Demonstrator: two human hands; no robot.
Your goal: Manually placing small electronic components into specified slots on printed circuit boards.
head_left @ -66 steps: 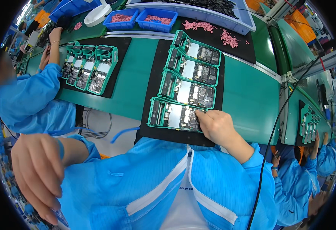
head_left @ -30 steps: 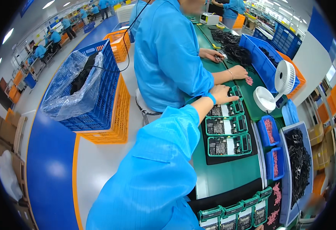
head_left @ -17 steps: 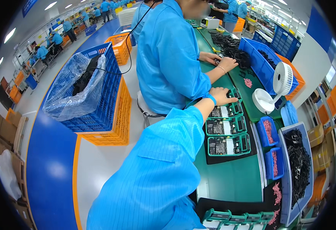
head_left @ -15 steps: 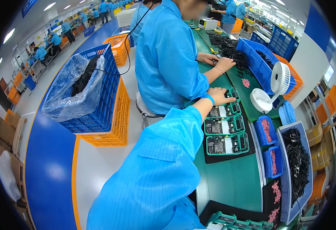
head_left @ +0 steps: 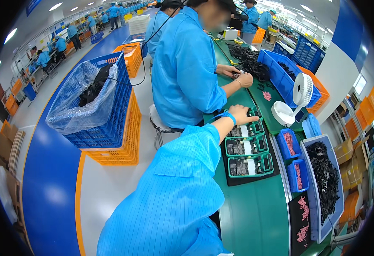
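Observation:
My left hand [head_left: 240, 114] reaches far forward from a blue sleeve and a blue wrist strap. Its fingers and thumb are closed over the far part of a green tray [head_left: 261, 173]. The tray holds dark electronic boards [head_left: 237, 167] with white panels, set in a row of green frames. Beneath it lies a black mat [head_left: 241, 181] on the green work surface [head_left: 255, 209]. The part of the tray under my palm is hidden. My right hand is out of the picture.
Right of the tray stand small blue bins [head_left: 290, 165] of pink pieces, a grey bin [head_left: 312, 222] of black parts and a white fan [head_left: 302, 89]. A co-worker [head_left: 187, 72] sits just ahead, handling a small part. Stacked crates [head_left: 123, 149] stand at left.
The tray and its mat have slid a little toward me with my left hand on them. My view has shifted, and the green trays at the lower edge are out of sight.

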